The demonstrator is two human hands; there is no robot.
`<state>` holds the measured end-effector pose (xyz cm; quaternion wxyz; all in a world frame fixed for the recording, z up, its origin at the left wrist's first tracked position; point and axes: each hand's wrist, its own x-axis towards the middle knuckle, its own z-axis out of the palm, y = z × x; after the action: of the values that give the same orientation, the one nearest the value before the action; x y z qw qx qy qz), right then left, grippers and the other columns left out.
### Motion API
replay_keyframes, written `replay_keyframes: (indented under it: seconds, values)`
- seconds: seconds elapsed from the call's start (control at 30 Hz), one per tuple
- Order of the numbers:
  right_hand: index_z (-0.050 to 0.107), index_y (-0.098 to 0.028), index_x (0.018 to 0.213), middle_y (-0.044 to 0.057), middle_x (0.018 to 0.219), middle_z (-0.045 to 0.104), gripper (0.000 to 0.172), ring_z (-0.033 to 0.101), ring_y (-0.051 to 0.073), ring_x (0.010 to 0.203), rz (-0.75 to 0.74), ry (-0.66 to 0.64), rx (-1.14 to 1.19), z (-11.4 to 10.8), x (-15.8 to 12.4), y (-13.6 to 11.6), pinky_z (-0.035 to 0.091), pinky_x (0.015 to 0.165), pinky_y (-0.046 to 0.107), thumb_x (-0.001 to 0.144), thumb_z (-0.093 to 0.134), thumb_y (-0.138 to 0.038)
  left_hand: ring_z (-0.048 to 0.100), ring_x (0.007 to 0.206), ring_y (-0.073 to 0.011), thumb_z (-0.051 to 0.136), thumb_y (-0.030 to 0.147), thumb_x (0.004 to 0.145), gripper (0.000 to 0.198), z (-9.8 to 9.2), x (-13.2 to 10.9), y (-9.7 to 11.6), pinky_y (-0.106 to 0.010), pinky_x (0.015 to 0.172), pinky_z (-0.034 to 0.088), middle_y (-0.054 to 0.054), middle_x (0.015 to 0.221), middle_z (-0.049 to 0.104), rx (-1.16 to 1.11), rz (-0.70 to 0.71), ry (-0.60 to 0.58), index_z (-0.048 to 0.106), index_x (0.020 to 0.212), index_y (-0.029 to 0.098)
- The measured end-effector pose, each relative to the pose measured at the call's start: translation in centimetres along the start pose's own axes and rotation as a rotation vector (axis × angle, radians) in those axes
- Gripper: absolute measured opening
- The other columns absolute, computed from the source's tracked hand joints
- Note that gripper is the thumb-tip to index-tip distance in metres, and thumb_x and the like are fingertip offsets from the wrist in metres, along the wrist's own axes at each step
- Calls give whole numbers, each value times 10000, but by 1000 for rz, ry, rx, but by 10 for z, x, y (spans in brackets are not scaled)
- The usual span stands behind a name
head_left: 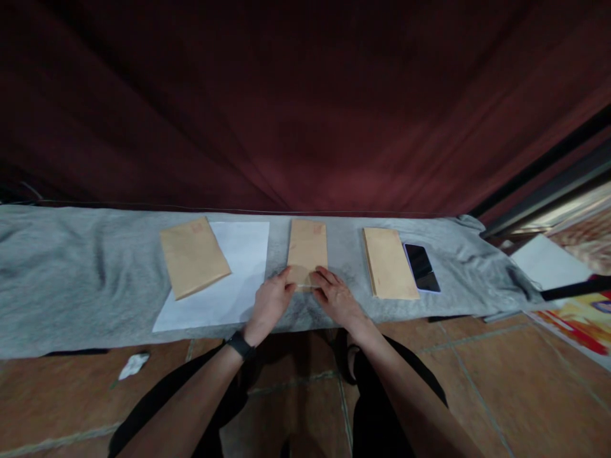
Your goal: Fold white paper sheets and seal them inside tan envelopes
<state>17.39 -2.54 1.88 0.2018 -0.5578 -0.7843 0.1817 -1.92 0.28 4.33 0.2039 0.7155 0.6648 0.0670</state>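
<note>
Black wristband [241, 345] at its wrist, the left hand [272, 300] pinches the near-left corner of a flat, rectangular brown-paper envelope [308, 248]; the right hand [338, 299] curls at the near-right, whether pinching I cannot tell; grey cloth [344, 254] lies beneath.

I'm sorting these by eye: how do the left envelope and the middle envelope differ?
The left envelope sits askew; the middle envelope lies nearly straight. The left envelope partly overlaps the white paper, while the middle envelope is on the grey cloth. The left hand and right hand touch the middle envelope, but not the left envelope. Both are tan.
</note>
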Motion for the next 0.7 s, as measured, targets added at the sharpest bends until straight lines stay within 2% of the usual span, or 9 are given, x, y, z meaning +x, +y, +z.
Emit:
replay_keyframes:
  seconds: [0.2,0.33,0.43,0.6,0.7]
  values:
    - [541,-190,1407,124,1510,489,449,449,239,1400,-18,-8,-6,-2,0,-1,390,1158,430,959,518,-195,729,915,-279,461,328,1004,438,2,-7,-3,-341,772,531,-137,1013,760,195,107,13,543,1410,184]
    - [547,-201,1404,124,1505,491,449,463,250,1384,-20,-4,-2,-1,0,-1,399,1151,450,955,526,-188,723,895,-306,471,324,997,426,4,-8,-8,-375,742,533,-151,1001,753,176,142,33,560,1391,191]
    - [554,-224,1401,115,1490,506,454,466,248,1378,-21,-4,6,-2,1,-1,401,1148,464,949,531,-177,711,884,-295,508,299,975,409,4,-8,-13,-387,765,535,-143,1049,739,136,146,59,573,1368,201]
    - [572,-198,1377,118,1445,539,437,480,250,1351,-21,-20,25,-8,3,-3,419,1132,443,940,561,-185,628,1102,-305,502,242,954,276,-1,1,-12,-441,987,486,-150,1184,668,59,309,178,668,1162,169]
    - [569,-193,1371,111,1413,559,422,491,238,1335,-34,-17,39,-13,5,-6,426,1126,418,950,567,-206,523,1285,-295,417,208,973,344,1,14,-10,-463,1110,413,-147,1367,572,-31,428,270,625,1244,166]
